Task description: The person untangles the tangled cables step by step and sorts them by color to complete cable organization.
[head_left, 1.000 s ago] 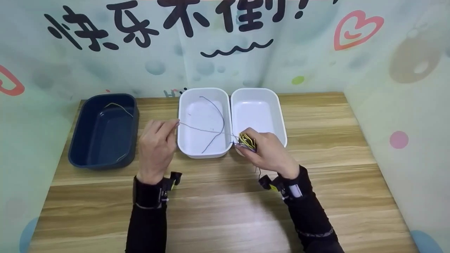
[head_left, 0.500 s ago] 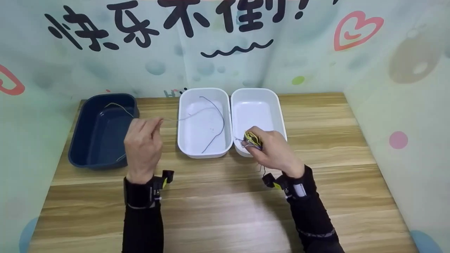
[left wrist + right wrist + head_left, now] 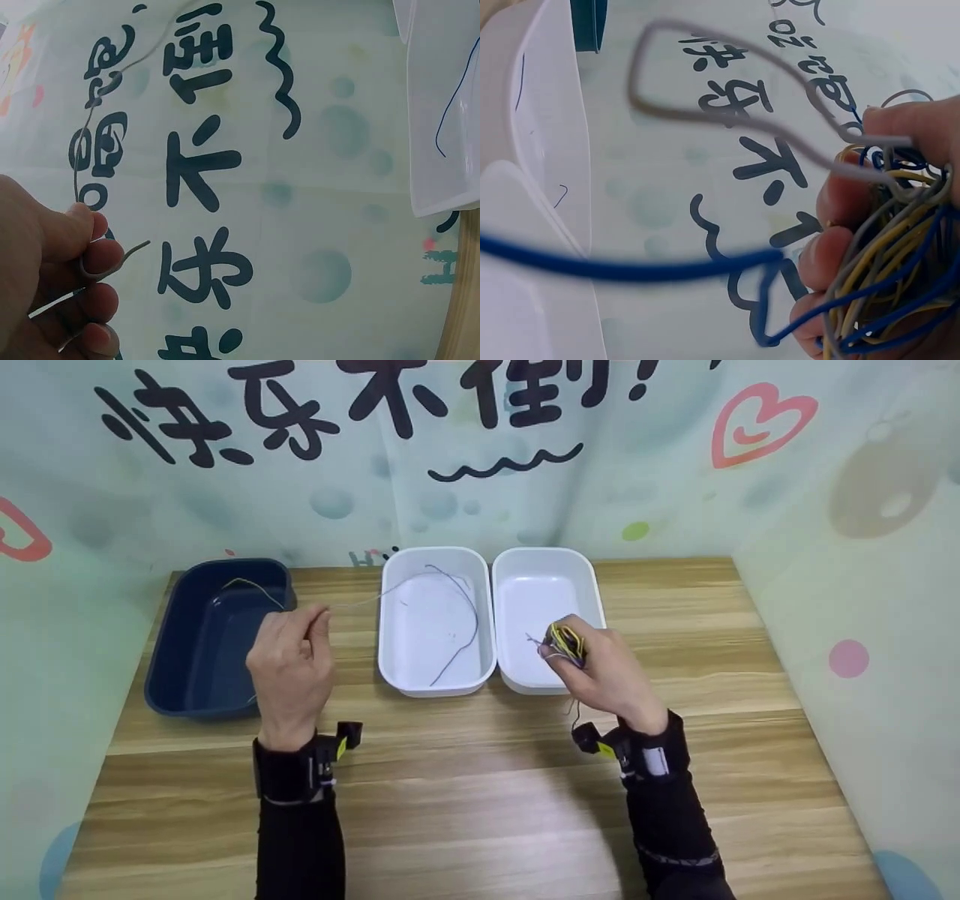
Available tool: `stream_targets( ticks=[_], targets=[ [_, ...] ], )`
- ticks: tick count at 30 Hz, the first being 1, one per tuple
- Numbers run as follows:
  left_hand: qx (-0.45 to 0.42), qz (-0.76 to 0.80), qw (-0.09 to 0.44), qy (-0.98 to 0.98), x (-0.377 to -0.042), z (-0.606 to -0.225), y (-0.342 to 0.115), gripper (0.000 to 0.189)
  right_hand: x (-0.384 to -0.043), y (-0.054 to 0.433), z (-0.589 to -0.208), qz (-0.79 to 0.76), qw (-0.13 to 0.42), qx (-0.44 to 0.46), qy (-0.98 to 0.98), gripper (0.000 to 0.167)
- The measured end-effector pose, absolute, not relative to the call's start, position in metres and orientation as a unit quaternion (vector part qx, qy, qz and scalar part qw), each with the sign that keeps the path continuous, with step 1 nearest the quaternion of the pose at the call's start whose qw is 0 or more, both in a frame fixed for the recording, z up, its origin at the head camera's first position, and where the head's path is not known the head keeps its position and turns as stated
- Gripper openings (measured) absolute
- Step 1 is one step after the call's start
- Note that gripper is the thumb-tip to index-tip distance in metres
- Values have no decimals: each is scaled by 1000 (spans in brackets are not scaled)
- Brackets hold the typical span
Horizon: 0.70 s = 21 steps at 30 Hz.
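Thumb and fingers of my left hand (image 3: 289,675) pinch a thin grey wire (image 3: 76,161), raised beside the dark blue bin's right edge. One short end pokes out past the fingers in the left wrist view; the rest arcs over the middle white bin (image 3: 387,656). My right hand (image 3: 611,679) grips a tangled bundle of yellow, blue and grey wires (image 3: 900,255) above the right white bin (image 3: 598,592). A grey loop and a blue strand stick out of that bundle. One blue wire (image 3: 475,622) lies curved inside the middle bin.
At the left stands a dark blue bin (image 3: 169,660) with a yellow wire (image 3: 259,586) in it, partly hidden by my left hand. The two white bins stand side by side at the back of the wooden table (image 3: 465,795). A printed cloth (image 3: 645,495) hangs behind.
My left hand has moved left toward the dark blue bin, drawing the grey wire away from the bundle. The right hand has shifted right with its bundle.
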<state>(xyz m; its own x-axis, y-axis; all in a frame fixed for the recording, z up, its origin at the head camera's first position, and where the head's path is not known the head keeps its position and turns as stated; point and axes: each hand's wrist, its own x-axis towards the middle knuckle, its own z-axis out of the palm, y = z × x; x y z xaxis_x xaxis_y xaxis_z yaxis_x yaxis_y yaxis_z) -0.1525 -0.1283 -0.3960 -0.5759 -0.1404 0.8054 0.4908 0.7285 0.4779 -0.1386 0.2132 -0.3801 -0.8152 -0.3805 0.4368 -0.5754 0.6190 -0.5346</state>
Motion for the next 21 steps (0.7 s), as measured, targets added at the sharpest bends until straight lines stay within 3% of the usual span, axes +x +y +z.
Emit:
stream_targets(
  ticks=[15, 21],
  targets=[
    [-115, -380, 420, -816, -150, -395, -108, 13, -144, 233, -376, 367, 209, 224, -878, 10],
    [-143, -410, 368, -822, -150, -396, -75, 10, -145, 239, -374, 378, 233, 212, -870, 9]
  ],
)
